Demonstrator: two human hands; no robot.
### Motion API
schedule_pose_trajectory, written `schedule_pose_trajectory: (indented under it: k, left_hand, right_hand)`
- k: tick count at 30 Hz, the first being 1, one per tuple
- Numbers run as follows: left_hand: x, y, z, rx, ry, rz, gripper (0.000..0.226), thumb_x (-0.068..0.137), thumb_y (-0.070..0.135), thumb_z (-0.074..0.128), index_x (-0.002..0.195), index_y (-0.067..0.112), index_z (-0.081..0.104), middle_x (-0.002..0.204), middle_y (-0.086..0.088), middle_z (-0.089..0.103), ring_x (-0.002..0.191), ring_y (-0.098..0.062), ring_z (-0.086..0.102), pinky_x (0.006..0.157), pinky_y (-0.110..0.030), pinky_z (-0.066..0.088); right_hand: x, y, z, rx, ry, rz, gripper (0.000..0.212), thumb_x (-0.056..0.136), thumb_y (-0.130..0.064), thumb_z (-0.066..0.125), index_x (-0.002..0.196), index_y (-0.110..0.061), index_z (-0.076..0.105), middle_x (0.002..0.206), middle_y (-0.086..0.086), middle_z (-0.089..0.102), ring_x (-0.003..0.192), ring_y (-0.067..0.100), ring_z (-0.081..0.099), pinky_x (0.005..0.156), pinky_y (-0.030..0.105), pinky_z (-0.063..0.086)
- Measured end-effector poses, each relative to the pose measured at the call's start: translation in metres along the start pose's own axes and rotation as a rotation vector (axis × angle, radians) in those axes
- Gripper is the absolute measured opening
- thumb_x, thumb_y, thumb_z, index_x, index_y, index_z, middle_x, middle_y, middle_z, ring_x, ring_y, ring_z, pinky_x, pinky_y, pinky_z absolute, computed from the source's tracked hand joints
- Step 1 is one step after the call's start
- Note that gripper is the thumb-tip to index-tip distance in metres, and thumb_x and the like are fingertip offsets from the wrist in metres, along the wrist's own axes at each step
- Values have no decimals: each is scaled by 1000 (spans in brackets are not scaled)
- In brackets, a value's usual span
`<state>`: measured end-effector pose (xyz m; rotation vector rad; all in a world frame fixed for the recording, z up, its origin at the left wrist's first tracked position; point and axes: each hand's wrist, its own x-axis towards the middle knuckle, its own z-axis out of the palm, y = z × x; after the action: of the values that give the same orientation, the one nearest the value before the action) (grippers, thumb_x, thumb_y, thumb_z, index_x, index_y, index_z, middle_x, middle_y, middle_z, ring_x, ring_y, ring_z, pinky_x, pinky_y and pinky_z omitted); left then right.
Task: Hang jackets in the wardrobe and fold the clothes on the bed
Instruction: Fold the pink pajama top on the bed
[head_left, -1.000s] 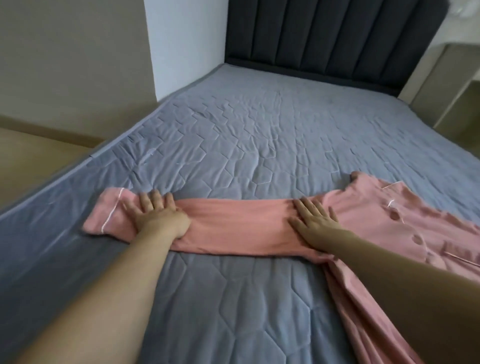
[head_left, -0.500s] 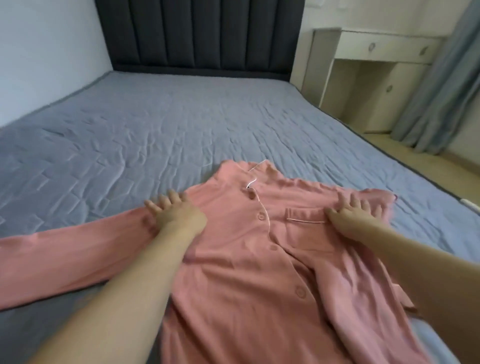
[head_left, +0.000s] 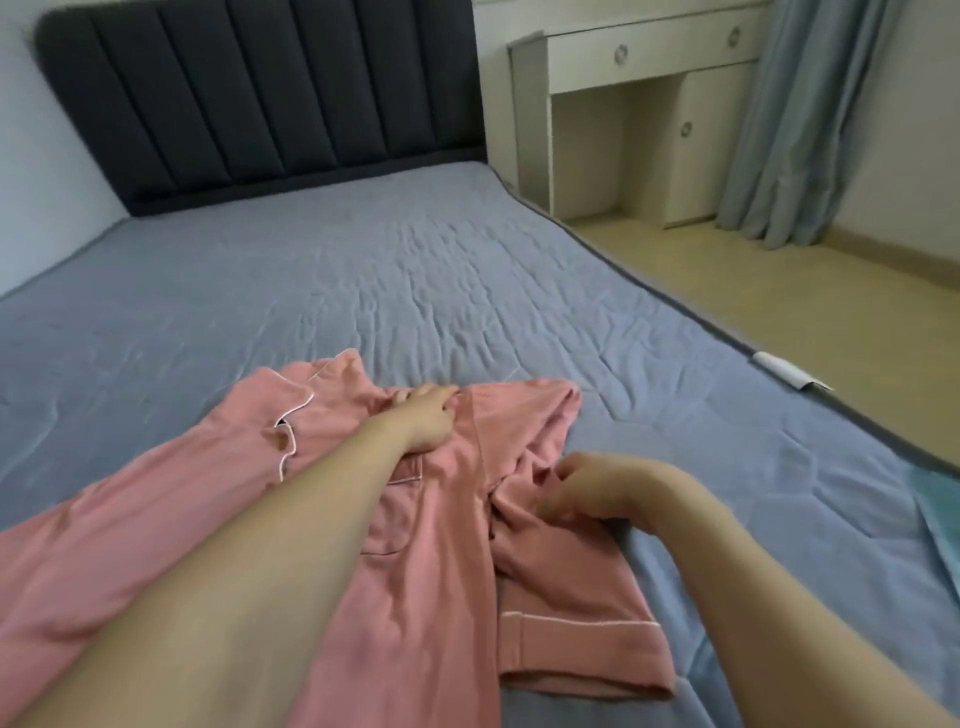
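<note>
A pink button-up pyjama shirt (head_left: 431, 561) with white piping lies front-up on the grey quilted bed (head_left: 363, 291), collar toward the headboard. One long sleeve stretches out to the left. The other sleeve (head_left: 571, 623) is crumpled and doubled back on the shirt's right side, cuff toward me. My left hand (head_left: 423, 415) presses on the shirt's right shoulder seam, fingers slightly bent. My right hand (head_left: 592, 488) pinches the bunched fabric of the folded sleeve just below that shoulder.
A dark padded headboard (head_left: 270, 98) closes the far end. To the right are wooden floor, a white desk with drawers (head_left: 634, 119) and a blue-grey curtain (head_left: 800, 119). A teal cloth (head_left: 940, 499) shows at the right edge, and a white tag (head_left: 784, 371) on the bed's edge.
My view swung right from the left sleeve to the shirt's right side. My left hand moved from the left shoulder to the right one. My right hand went from flat to pinching the sleeve.
</note>
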<state>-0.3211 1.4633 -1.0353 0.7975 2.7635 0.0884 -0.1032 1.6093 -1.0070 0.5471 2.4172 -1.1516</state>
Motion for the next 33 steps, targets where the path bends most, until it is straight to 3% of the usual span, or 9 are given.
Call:
schedule_pose_trajectory:
  k: [3,6,11,14,16,21,24,30,33]
  left_hand:
    - [-4,4,4,7,46,-22,53,100,33,31,153,28,24,161,-2,20,149,-26,15,121,-44,8]
    - [-20,17,-7,12,62,-48,57,96,30,38,151,25,26,161,-5,18,147,-31,16,120,-44,11]
    - [-78,99,-9,-43,198,174,45,80,24,48,125,20,48,132,-7,42,124,-30,39,104,-35,33]
    - [-112,154,14,54,39,460,39,81,20,55,120,20,48,124,-4,46,119,-26,43,97,-34,37]
    - [-120,179,21,226,-69,467,48,82,30,55,127,20,42,130,-5,41,122,-27,41,100,-40,39]
    - [-133,220,19,-4,145,463,60,70,54,64,117,26,39,120,2,45,112,-23,48,95,-40,44]
    - [-142,245,29,-38,174,559,73,67,61,68,124,27,38,121,2,47,112,-23,51,94,-40,45]
    - [-137,286,61,251,188,500,42,96,46,42,131,22,46,120,-13,53,109,-39,57,84,-41,45]
    - [-138,295,57,269,329,499,41,93,46,47,124,19,51,116,-9,57,104,-35,60,76,-39,48]
  right_hand:
    - [-5,0,-10,207,-55,-59,3,84,-16,65,83,-17,62,84,8,61,81,23,56,74,34,47]
    - [-17,36,-56,576,-33,-28,15,89,-14,62,104,-15,67,100,13,65,88,24,59,78,36,52]
    - [-61,129,-157,254,625,236,4,92,-11,55,88,-10,56,83,16,59,62,26,60,47,26,46]
    - [-81,154,-161,56,418,375,17,91,-9,52,74,-7,53,51,10,53,41,20,49,41,19,37]
    - [-88,154,-153,124,256,341,16,93,-13,54,76,-12,52,57,6,52,48,16,45,47,22,33]
    - [-110,162,-186,623,369,92,21,95,-26,60,102,-6,59,81,9,61,64,18,55,59,27,49]
    - [-119,169,-195,477,404,102,29,88,-33,69,98,-7,64,77,7,66,59,18,60,49,26,50]
    - [-120,191,-179,389,46,259,9,86,-11,57,77,-10,60,67,3,61,58,16,56,60,25,47]
    - [-125,198,-182,386,100,324,6,90,-10,60,85,-10,63,62,2,62,49,13,58,47,20,47]
